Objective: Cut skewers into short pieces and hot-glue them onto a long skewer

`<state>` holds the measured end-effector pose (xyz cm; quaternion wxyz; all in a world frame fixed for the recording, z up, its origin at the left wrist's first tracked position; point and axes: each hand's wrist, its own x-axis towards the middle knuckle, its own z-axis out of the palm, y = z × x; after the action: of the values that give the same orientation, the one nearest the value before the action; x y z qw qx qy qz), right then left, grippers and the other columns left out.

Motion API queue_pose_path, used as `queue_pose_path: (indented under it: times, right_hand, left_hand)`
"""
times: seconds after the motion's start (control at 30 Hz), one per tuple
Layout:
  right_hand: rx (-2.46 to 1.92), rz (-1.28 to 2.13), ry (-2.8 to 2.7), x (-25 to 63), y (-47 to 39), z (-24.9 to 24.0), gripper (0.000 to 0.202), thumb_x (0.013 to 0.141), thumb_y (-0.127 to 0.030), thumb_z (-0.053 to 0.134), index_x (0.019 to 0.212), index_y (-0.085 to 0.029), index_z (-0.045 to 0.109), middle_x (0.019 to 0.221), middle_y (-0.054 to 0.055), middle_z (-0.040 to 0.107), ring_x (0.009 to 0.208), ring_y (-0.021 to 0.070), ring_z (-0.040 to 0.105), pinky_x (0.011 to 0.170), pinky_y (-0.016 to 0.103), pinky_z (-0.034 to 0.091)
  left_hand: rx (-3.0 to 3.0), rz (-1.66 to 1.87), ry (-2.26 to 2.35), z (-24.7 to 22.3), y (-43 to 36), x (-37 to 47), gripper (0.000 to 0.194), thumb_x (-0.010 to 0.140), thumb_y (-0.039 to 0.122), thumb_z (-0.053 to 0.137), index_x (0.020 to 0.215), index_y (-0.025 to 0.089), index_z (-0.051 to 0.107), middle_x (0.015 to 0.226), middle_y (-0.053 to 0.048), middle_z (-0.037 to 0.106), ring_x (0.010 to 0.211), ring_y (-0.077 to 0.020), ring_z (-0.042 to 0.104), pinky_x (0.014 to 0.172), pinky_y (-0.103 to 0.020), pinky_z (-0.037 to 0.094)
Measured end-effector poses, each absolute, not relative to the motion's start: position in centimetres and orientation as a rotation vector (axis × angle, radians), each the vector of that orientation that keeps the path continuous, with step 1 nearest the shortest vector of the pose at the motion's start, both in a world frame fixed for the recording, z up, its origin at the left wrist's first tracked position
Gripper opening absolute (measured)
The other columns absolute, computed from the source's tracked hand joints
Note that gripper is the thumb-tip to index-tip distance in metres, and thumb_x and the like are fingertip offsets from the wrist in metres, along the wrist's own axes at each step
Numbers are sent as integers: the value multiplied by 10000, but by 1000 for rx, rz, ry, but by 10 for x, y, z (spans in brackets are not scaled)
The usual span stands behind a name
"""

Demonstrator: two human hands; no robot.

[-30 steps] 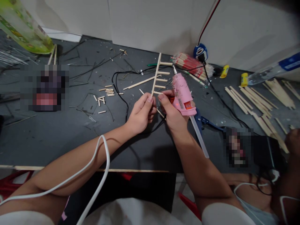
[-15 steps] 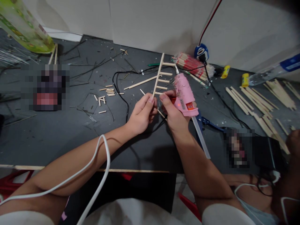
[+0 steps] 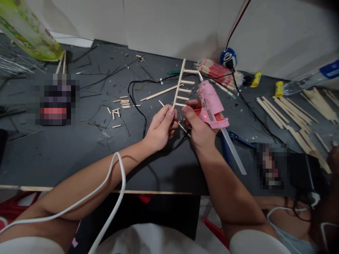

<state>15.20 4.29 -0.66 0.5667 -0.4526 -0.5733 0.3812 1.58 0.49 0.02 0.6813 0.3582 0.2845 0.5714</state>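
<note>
My left hand (image 3: 162,125) pinches the lower end of a comb-like wooden stick frame (image 3: 179,82), a long stick with several short rungs jutting to the right. My right hand (image 3: 200,128) is wrapped round a pink hot glue gun (image 3: 209,98), whose small light glows orange. The gun's metal nozzle (image 3: 200,76) is at the free end of the top rung; whether they touch I cannot tell. From the gun's rear sticks out a translucent glue stick (image 3: 233,151). My right thumb is close to the lowest rung.
Short cut wooden pieces (image 3: 124,103) lie left of my hands. Longer wooden strips (image 3: 291,116) and a clear plastic bottle (image 3: 302,83) are on the right. A bag of red-tipped sticks (image 3: 218,72) lies by the wall. A black cable (image 3: 136,82) crosses the table; another person's hand (image 3: 333,158) is at the right edge.
The glue gun has tilted, its rear end swinging right and slightly up, while its nozzle stays by the top rung. The stick frame and my left hand have barely moved.
</note>
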Motion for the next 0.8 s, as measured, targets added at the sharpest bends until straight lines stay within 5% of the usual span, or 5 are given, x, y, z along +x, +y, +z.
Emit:
queue_pose_path:
  times: [0.3, 0.6, 0.8]
  right_hand:
    - [-975, 1030, -1219, 151, 49, -2, 319, 849, -529, 824, 862, -247, 676, 667, -62, 529, 459, 62, 441, 399, 228, 322]
    - [-928, 1174, -1141, 154, 47, -2, 302, 834, -472, 828, 892, -242, 641, 635, -76, 543, 446, 74, 454, 436, 251, 376]
    - [-993, 1102, -1184, 154, 48, -2, 326, 854, -481, 815, 913, -251, 590, 604, -85, 538, 457, 91, 475, 462, 258, 394]
  left_hand:
    - [639, 1175, 611, 2, 12, 7, 356, 1020, 541, 566, 895, 225, 461, 611, 108, 297, 435, -34, 169, 422, -144, 173]
    - [602, 1187, 592, 3, 12, 6, 366, 980, 527, 623, 870, 212, 474, 630, 102, 293, 446, -29, 174, 434, -138, 171]
    - [577, 1133, 613, 6, 14, 3, 554, 930, 718, 591, 777, 199, 471, 604, 101, 244, 441, -32, 151, 425, -150, 166]
